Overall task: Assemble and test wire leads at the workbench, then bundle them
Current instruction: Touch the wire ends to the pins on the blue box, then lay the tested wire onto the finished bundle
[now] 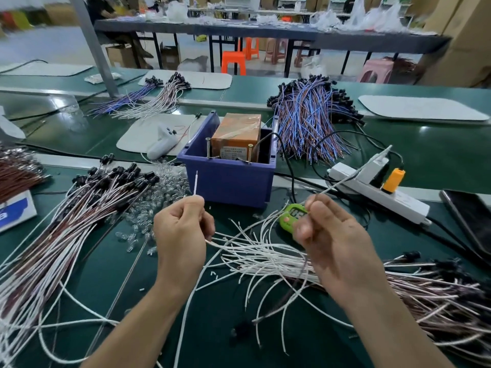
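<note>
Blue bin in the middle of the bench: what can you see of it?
The blue bin stands upright on the green bench. It looks plastic, open-topped, with a lowered front wall. Inside sits an orange box wrapped in clear tape; two screws stand upright at its front edge, and a black cable runs in from the right.

The small lime-green plastic timer (pixel 291 216) at centre frame shows two pale digits on its dark display. They look like "05", and your right hand (pixel 334 235) covers the rest. The white cardboard box with blue print (pixel 18 208) at the left edge shows only a cut-off "a". The pale label on the orange taped box (pixel 235 139) is too small to read.
</note>
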`<state>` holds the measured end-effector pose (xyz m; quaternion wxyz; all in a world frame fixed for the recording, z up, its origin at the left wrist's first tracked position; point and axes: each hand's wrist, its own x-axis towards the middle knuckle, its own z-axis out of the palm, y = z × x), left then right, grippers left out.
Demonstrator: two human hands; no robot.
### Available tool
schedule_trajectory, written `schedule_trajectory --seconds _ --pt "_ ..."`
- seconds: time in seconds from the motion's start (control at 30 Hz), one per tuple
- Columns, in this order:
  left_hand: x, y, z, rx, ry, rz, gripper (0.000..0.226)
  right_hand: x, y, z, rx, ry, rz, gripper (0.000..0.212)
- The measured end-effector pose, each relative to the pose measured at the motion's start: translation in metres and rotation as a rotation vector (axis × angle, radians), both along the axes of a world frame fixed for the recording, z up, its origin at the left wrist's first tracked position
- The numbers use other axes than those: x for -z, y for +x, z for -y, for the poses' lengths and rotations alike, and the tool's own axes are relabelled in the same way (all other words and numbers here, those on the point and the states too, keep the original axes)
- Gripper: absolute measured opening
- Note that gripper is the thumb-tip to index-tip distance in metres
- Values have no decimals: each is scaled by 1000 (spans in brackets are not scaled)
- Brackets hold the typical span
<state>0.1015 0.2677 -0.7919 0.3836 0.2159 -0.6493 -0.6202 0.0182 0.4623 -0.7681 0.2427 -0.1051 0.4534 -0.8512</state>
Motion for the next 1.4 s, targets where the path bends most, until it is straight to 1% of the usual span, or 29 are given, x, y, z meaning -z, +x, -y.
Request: schedule_trajectory --seconds 0.1,0.17,0.2,0.27,0.33,0.43,0.5,0.6,0.7,0.77,0.83,0.9,0.93,1.03,1.1,1.17,1.23,1.3,1.4 --pt "0 1 -8 27 -82 -12 43 4 5 8 -37 218 -192 10" --pt "2 2 -13 111 -149 -22 38 8 9 16 -89 324 -327 8" --pt "3 2 -15 157 -187 -18 32 10 10 19 -122 373 -395 12" --pt "1 1 -19 246 -236 -8 22 14 9 23 -179 461 -506 29" --pt "0 0 -22 364 -225 -29 21 16 8 23 -215 491 -568 39" --pt "0 -1 -19 499 -162 -4 19 16 6 22 -237 469 -568 45" --pt "1 -2 -17 500 -182 62 20 16 6 21 -208 471 -551 45" --pt "5 -3 -16 314 -242 135 29 14 5 18 -150 505 -505 32" --pt "5 -1 -14 187 -196 103 33 12 4 14 -167 594 -489 13" --pt "2 -1 -13 152 -115 77 32 12 3 13 -140 591 -469 16" --pt "0 -1 -13 108 -44 50 34 11 3 13 -69 545 -415 21" --pt "-1 1 -12 60 -48 46 41 11 2 15 18 515 -394 20" --pt "-1 1 -10 53 -50 47 48 12 2 16 73 529 -431 20" --pt "0 -2 -1 27 39 69 60 13 5 19 259 633 -656 16" --pt "2 -4 5 1 38 97 60 10 8 23 309 591 -708 13" --pt "1 -5 8 8 44 73 56 5 9 27 285 481 -665 12" --pt "-3 -6 11 52 179 23 51 0 8 31 232 388 -585 12" --pt "-5 -7 14 98 283 41 44 -4 5 34 183 395 -559 15" --pt "-4 -7 17 144 294 126 47 -6 -3 41 134 503 -600 17"
